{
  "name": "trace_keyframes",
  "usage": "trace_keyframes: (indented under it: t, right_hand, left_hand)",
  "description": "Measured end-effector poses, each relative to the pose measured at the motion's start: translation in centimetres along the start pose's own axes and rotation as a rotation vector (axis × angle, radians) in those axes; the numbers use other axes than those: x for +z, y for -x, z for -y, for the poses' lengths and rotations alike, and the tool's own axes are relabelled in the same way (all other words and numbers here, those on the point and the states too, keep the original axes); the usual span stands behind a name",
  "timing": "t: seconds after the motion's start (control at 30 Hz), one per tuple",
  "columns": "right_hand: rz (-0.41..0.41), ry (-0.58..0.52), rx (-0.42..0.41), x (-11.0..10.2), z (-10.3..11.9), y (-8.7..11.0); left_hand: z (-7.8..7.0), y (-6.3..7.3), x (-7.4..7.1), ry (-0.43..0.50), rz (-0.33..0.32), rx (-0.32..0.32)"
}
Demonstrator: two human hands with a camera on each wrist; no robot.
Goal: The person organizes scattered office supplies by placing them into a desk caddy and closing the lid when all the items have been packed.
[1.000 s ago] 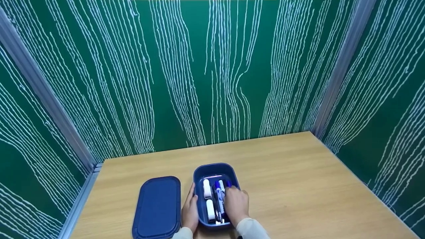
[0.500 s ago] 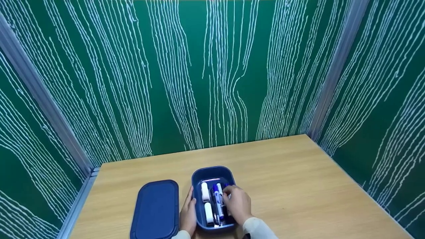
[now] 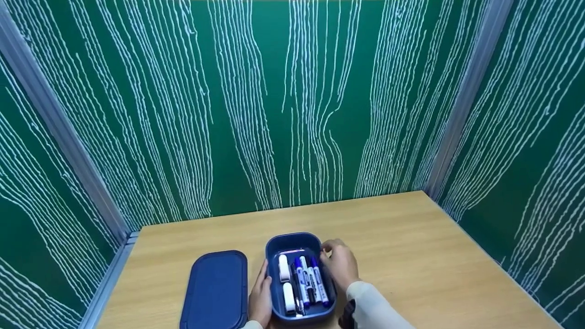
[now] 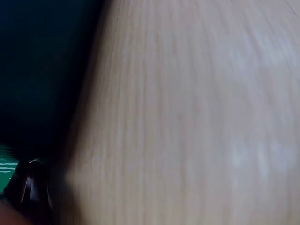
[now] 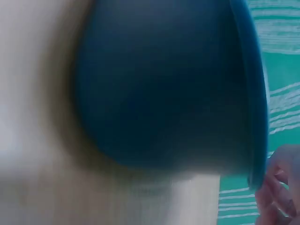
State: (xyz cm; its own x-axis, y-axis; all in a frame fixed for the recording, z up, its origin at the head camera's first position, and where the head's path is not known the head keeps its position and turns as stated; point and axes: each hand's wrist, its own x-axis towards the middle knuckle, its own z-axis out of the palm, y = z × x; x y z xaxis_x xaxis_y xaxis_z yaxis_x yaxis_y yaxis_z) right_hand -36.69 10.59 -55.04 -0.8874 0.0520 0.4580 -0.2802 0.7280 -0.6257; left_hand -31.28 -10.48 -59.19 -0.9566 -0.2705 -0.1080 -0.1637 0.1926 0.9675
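Observation:
In the head view an uncovered dark blue box (image 3: 293, 239) stands on the table, its lid (image 3: 215, 288) lying flat to its left. Several whiteboard markers (image 3: 313, 281), some with blue ends, lie lengthwise inside. Left of them are two white rounded pieces (image 3: 284, 268) of a kind I cannot tell, with a slim dark pen-like item between. My left hand (image 3: 260, 297) rests along the box's left wall, fingers straight. My right hand (image 3: 342, 262) is at the right rim with bent fingers; in the right wrist view its fingertips (image 5: 272, 197) are close to the rim, contact unclear.
The wooden table (image 3: 411, 256) extends around the box. Green panels (image 3: 315, 100) with white wavy lines and grey metal posts (image 3: 466, 100) enclose its back and sides. The box wall (image 4: 42, 70) fills the upper left of the left wrist view.
My right hand has left the markers and moved out of the box to its right rim, uncovering the right-hand marker. The left hand keeps its place.

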Motion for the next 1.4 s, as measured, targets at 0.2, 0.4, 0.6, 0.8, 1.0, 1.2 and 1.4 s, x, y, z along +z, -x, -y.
trace_keyframes:
  t: [0.2,0.4,0.6,0.8,1.0,1.2,1.4]
  right_hand:
    - [0.043,-0.026,0.081,1.2,-1.3,-0.4]
    - [0.073,-0.091,0.162,2.2,-1.1,0.4]
    - [0.053,-0.069,0.132,2.7,-0.3,0.2]
    - [0.082,-0.049,0.136,3.1,0.0,-0.1]
    - [0.09,-0.021,0.138,3.3,-0.2,-0.2]
    - [0.079,0.006,0.115,3.2,-0.5,-0.4]
    - [0.047,0.036,0.094,3.2,-0.7,-0.5]
  left_hand:
    - [0.8,0.7,0.2,0.017,-0.018,0.06]
    - [1.1,1.0,0.1,0.002,-0.021,0.081]
    - [0.7,0.6,-0.6,0.0,-0.004,0.055]
    - [0.2,0.3,-1.4,-0.021,0.037,0.048]
    - [-0.9,0.4,-3.3,-0.093,0.041,0.126]
    - [-1.4,0.8,-8.7,-0.399,-0.21,0.18]
    - [0.2,0.9,-14.8,-0.495,-0.285,0.005]
